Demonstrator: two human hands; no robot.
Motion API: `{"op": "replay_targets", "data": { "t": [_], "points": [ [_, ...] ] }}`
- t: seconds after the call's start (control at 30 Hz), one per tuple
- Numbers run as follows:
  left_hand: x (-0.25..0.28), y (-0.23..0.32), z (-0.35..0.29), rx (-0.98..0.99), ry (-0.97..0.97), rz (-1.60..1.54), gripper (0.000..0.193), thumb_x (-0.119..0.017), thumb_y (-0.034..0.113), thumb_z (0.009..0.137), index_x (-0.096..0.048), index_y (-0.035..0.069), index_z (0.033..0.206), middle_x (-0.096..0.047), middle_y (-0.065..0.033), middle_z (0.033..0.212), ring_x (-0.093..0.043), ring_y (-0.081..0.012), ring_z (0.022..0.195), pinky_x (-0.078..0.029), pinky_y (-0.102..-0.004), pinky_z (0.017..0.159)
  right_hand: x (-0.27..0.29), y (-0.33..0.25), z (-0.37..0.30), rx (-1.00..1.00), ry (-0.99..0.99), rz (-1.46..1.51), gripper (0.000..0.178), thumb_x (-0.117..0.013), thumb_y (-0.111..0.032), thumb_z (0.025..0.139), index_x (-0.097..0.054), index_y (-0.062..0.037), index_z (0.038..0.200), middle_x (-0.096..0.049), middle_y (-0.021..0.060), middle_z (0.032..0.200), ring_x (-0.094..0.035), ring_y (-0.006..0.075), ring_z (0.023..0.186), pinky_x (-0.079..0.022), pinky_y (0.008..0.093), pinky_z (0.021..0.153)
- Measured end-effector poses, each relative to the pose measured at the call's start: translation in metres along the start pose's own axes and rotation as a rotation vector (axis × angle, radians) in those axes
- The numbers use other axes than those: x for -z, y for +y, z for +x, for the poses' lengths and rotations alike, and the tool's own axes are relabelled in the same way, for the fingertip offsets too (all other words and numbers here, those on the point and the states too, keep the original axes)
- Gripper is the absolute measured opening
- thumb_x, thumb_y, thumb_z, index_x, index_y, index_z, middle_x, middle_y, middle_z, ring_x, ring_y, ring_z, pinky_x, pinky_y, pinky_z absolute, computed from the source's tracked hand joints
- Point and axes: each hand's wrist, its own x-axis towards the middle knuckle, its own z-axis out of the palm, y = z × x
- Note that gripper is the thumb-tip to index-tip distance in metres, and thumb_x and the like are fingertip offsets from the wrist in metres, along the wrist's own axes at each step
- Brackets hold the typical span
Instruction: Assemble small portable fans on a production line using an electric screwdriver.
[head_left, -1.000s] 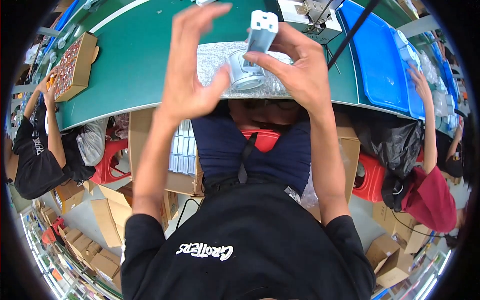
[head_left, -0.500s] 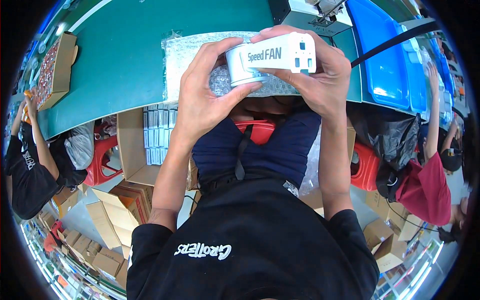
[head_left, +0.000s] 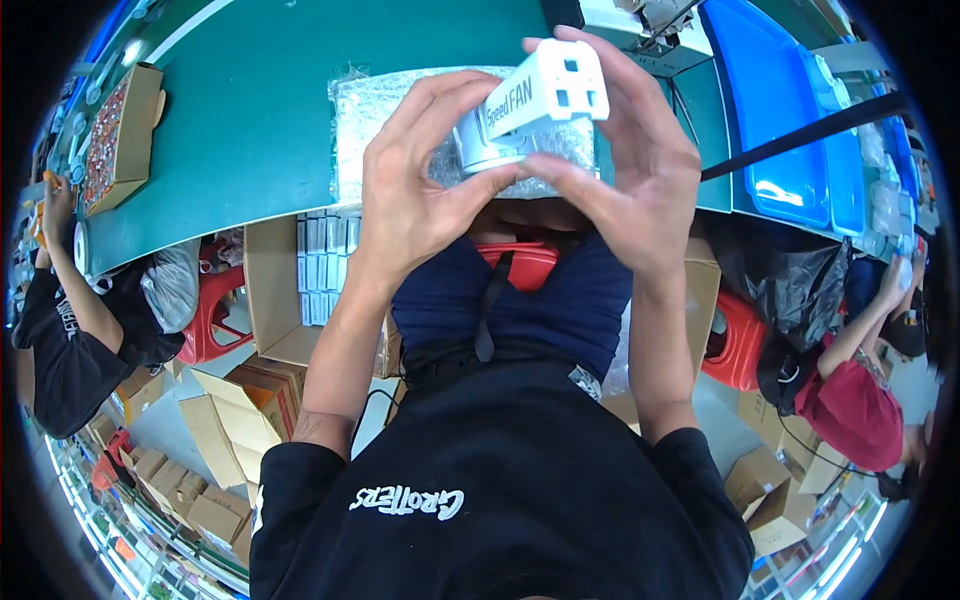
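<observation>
A white handheld fan [head_left: 513, 103] with a round drum-shaped head and a boxy handle is held up over the table's near edge. The handle's end, with square openings in it, tilts toward the upper right. My left hand [head_left: 425, 165] closes round the drum-shaped head, thumb along its lower rim. Curved about the handle side is my right hand [head_left: 645, 165], its thumb tip at the lower rim near my left thumb. Some of its fingers pass behind the handle, so their contact is partly hidden. Beneath lies a clear bubble-wrap sheet [head_left: 362, 135].
The green table [head_left: 250, 110] carries a carton of small reddish parts [head_left: 125, 140] at left, and blue trays [head_left: 775, 120] at right beside a white machine [head_left: 650, 35]. Below the table stands an open carton [head_left: 270, 290] holding small boxes. Co-workers sit on both sides.
The handle's end has swung upward and a little left, tilting the fan. My right hand's grip has loosened, its thumb moving left and down to the lower rim. My left hand stays on the head.
</observation>
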Motion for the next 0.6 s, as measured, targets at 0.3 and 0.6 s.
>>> {"op": "replay_targets", "data": {
  "t": [0.3,0.6],
  "points": [
    [0.007,0.003,-0.012,0.116,-0.112,-0.026,0.050,-0.086,0.008,0.074,-0.074,0.006,0.123,-0.067,-0.0171,0.127,-0.067,-0.0328,0.120,-0.054,-0.0403,0.101,0.024,-0.030,-0.059,-0.124,-0.095,-0.050,0.053,-0.077,-0.003,0.087,-0.062,-0.0007,0.137,-0.067,0.0157,0.135,-0.067,0.0268,0.123,-0.056,0.0383,0.100],
    [-0.002,0.006,-0.013,0.095,-0.064,0.027,0.048,-0.089,0.015,0.077,-0.076,0.012,0.124,-0.065,-0.0162,0.126,-0.063,-0.0326,0.121,-0.050,-0.0381,0.100,0.006,0.007,-0.113,0.116,0.064,-0.130,0.024,-0.073,-0.004,0.082,-0.072,0.0031,0.105,-0.071,0.0182,0.112,-0.070,0.0340,0.102,-0.056,0.0390,0.090]
  ]
}}
